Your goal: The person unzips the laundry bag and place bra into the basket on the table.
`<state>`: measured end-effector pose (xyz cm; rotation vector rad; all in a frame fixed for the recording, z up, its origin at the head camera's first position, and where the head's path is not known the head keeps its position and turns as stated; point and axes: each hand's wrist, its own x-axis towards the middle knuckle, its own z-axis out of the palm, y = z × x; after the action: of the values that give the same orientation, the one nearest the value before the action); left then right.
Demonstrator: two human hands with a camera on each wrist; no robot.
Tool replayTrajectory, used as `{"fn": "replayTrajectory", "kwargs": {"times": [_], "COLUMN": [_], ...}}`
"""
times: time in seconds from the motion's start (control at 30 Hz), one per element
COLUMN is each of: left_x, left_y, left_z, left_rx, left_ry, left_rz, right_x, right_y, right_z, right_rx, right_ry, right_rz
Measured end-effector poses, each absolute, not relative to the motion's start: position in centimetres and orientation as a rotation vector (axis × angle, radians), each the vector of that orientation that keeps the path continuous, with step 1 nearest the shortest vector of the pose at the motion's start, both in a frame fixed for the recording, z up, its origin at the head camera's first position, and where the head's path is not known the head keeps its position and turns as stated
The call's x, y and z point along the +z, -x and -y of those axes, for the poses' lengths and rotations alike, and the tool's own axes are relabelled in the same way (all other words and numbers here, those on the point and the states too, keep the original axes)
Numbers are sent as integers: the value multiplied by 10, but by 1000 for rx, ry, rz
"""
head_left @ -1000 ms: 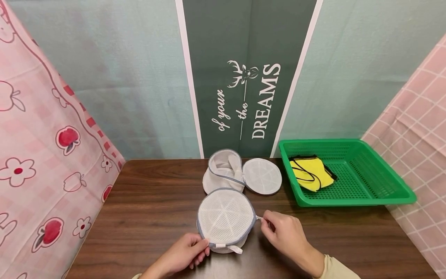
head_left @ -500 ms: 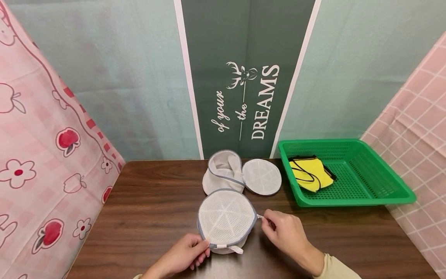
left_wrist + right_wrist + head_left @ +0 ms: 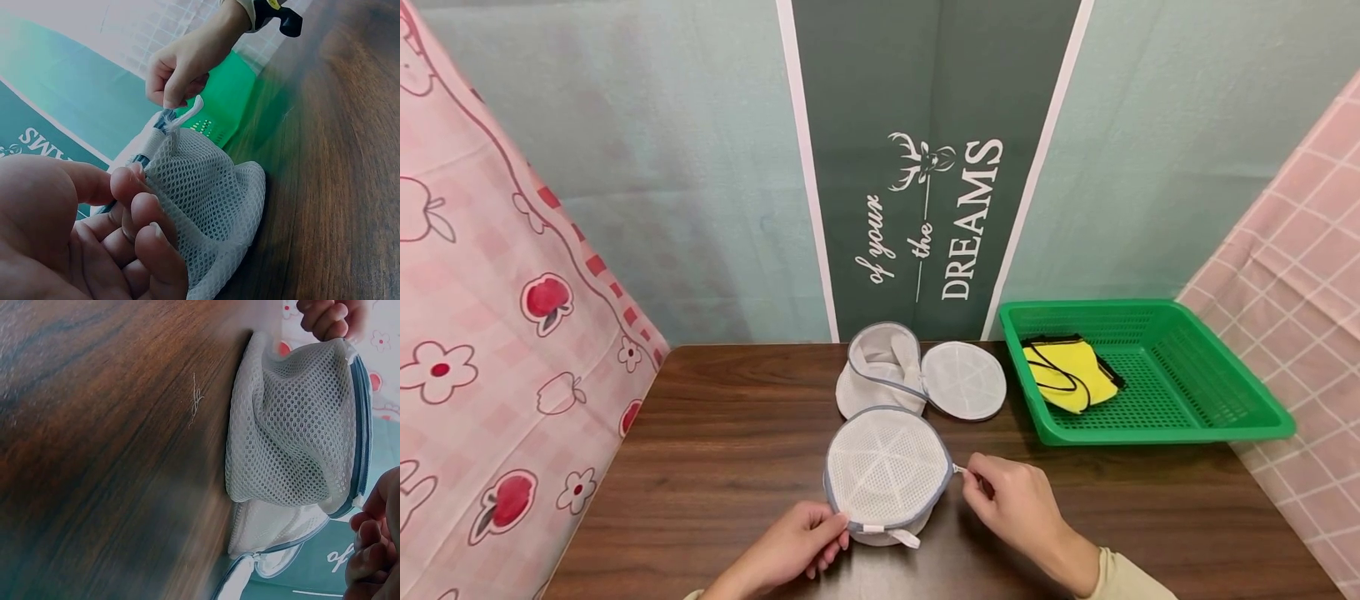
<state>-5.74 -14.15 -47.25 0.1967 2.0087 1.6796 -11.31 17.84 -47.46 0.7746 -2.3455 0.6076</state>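
Pinching the zipper pull point(image 3: 958, 468) of the near mesh bag point(image 3: 887, 471), on its side toward the green basket point(image 3: 1165, 435): the right hand point(image 3: 1018, 504), fingers curled in. Left hand point(image 3: 797, 542) at the bag's side away from the basket, thumb and fingers gripping the blue-grey rim. The bag sits on the wooden counter point(image 3: 737, 450), left of the basket and closer to the person, its round white top lying over the opening. White loop point(image 3: 907, 539) hanging off its front. Farther back, also left of the basket, I see a second mesh bag point(image 3: 880, 400) gaping, its round lid point(image 3: 964, 381) turned out just beside the basket. In the basket's left end, a yellow cloth point(image 3: 1082, 375) with black cord. Pale loose thread point(image 3: 195, 403) on the counter, well apart from the basket.
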Motion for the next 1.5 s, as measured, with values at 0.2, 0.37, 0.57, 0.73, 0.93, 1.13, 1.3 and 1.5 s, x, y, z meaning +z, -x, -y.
{"fn": "replayTrajectory", "kwargs": {"times": [0.2, 0.37, 0.57, 0.73, 0.93, 1.13, 1.3, 1.5], "left_x": [-474, -474, -472, -473, -473, -471, -470, -470], "left_y": [57, 56, 56, 56, 56, 57, 61, 62], "left_z": [141, 142, 144, 144, 145, 147, 149, 152], "left_rx": [1687, 1701, 1717, 1726, 1750, 1750, 1755, 1763], "left_ry": [-185, -190, -215, -234, -246, -277, -323, -340], "left_rz": [-2011, -2011, -1990, -1985, -1986, -2010, -2035, -2016], "right_x": [-473, -472, -471, -470, -467, -466, -466, -468], "right_y": [112, 109, 105, 101, 95, 91, 87, 87], "right_z": [-180, -181, -182, -182, -181, -179, -177, -176], "right_rx": [626, 659, 713, 719, 738, 783, 802, 805], "right_ry": [-784, -831, -898, -915, -970, -1028, -1071, -1092], "right_rz": [2346, 2357, 2363, 2366, 2344, 2314, 2307, 2289]}}
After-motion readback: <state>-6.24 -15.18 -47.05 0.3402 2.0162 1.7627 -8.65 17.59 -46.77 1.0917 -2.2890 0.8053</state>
